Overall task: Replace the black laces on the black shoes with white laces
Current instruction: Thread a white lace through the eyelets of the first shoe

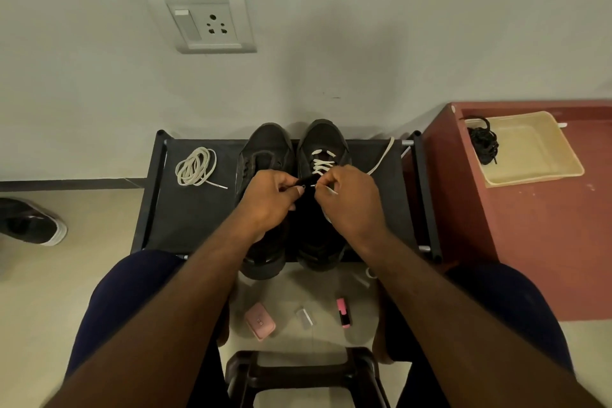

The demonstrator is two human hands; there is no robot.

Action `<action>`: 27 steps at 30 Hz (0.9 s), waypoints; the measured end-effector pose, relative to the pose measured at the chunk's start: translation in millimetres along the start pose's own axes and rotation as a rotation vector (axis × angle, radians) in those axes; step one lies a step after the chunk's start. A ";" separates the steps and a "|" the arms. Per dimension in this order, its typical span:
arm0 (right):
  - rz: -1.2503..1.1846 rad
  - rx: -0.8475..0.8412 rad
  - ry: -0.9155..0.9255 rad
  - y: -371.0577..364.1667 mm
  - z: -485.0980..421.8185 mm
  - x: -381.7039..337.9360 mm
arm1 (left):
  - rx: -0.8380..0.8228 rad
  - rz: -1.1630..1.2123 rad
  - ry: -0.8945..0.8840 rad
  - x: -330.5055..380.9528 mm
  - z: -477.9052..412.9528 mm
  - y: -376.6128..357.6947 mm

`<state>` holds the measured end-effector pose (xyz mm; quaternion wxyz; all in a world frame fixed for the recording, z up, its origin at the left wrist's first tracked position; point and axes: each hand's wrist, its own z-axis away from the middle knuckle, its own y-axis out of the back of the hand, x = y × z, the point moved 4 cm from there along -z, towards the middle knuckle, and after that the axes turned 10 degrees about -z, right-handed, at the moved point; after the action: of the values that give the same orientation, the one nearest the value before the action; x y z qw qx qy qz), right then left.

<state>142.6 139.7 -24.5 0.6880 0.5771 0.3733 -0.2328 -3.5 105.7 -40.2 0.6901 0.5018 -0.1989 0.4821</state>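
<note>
Two black shoes stand side by side on a black rack. The left shoe shows no white lace. The right shoe has a white lace crossed through its far eyelets, with one loose end trailing off to the right. My left hand pinches the right shoe's black eyelet flap. My right hand pinches the white lace's tip close to that flap. A second white lace lies coiled on the rack's left side. Black laces lie bundled in a beige tray.
The tray rests on a red-brown ledge to the right. A pink case, a small clear piece and a pink highlighter lie on the floor between my knees. Another shoe sits on the floor at far left. A dark stool is below.
</note>
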 end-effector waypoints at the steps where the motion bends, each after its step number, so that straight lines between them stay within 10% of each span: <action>1: 0.021 -0.003 0.000 -1.0 -0.1 -0.2 | -0.026 0.038 0.015 -1.5 -1.0 0.6; 27: -0.130 0.067 -0.125 -22.4 15.2 6.0 | -0.063 -0.090 -0.097 -2.9 0.0 1.8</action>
<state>133.2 120.6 -42.3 0.6739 0.5586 0.3582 -0.3249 -6.4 104.4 -41.6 0.7163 0.5109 -0.2244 0.4190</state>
